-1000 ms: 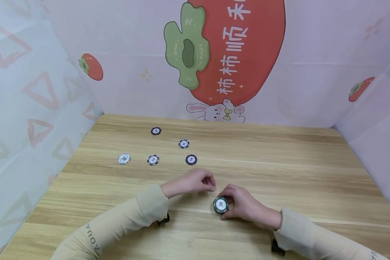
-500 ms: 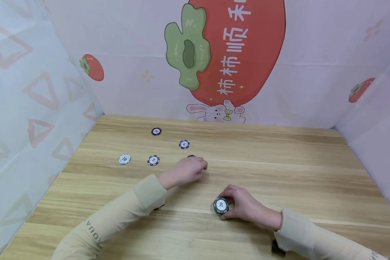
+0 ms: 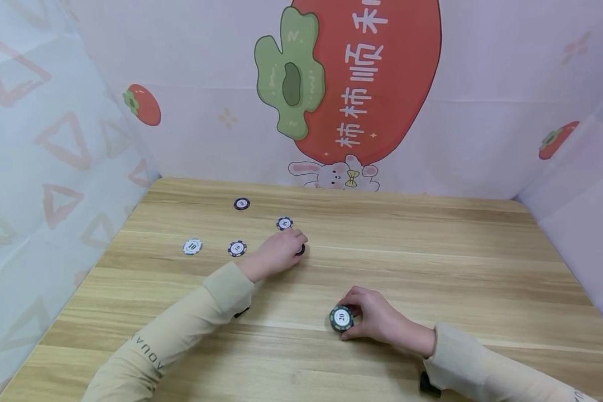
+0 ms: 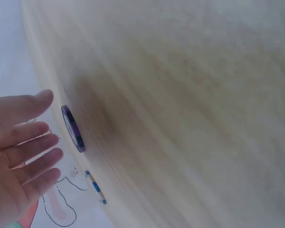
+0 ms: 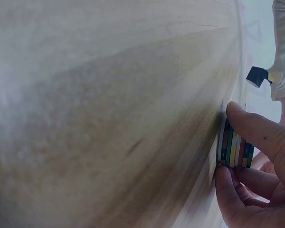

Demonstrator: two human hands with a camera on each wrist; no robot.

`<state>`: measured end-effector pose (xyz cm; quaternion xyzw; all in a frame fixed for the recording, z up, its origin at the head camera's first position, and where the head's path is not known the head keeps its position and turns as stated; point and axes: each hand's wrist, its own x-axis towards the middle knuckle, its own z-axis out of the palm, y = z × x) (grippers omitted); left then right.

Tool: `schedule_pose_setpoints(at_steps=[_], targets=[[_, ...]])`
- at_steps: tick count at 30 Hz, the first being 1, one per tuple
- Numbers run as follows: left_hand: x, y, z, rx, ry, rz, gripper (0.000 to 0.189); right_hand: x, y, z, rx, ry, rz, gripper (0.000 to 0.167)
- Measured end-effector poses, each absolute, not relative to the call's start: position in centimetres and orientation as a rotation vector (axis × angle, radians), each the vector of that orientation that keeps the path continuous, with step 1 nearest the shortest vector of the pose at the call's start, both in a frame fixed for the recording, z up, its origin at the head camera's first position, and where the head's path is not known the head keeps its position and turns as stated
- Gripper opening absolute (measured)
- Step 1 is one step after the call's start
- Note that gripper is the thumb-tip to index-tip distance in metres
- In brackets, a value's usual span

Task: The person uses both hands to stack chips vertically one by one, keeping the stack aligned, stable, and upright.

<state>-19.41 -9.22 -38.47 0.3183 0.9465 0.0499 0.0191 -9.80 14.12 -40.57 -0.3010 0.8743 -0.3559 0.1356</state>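
Observation:
My left hand [image 3: 280, 249] hovers over a dark purple poker chip [image 3: 301, 250], which it partly covers in the head view. In the left wrist view the fingers and thumb are spread beside that chip [image 4: 73, 129], which lies flat on the table, apart from them. A blue-and-white chip [image 4: 95, 187] lies just beyond. Nearer the front, my right hand [image 3: 377, 319] grips a short stack of poker chips [image 5: 235, 147] between thumb and fingers. A green chip marked 20 [image 3: 341, 319] tops the stack, which stands upright on the table.
Farther left on the wooden table [image 3: 457, 262] lie a white chip [image 3: 192, 246], a blue chip [image 3: 237, 248] and a dark chip [image 3: 242, 204]. Another blue chip [image 3: 284, 223] is just behind my left hand. Printed cloth walls [image 3: 191, 139] close off the back and sides.
My left hand has moved from near the stack away to the back left, reaching the dark purple chip. The right hand and the stack have stayed put.

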Motion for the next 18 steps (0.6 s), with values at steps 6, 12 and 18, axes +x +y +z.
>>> schedule_pose_setpoints(at_steps=[6,12,18], targets=[[-19.66,-9.34,-38.60,0.931,2.910,0.147,0.039,-9.77,14.12,-40.59,-0.863,2.530,-1.027,0.043],[-19.74,-9.47,-38.71,0.893,2.884,0.178,0.034,-9.74,14.08,-40.56,-0.863,2.535,-1.029,0.043],[-19.82,-9.54,-38.79,0.909,2.871,0.150,0.029,-9.75,14.07,-40.53,-0.859,2.532,-1.024,0.043]])
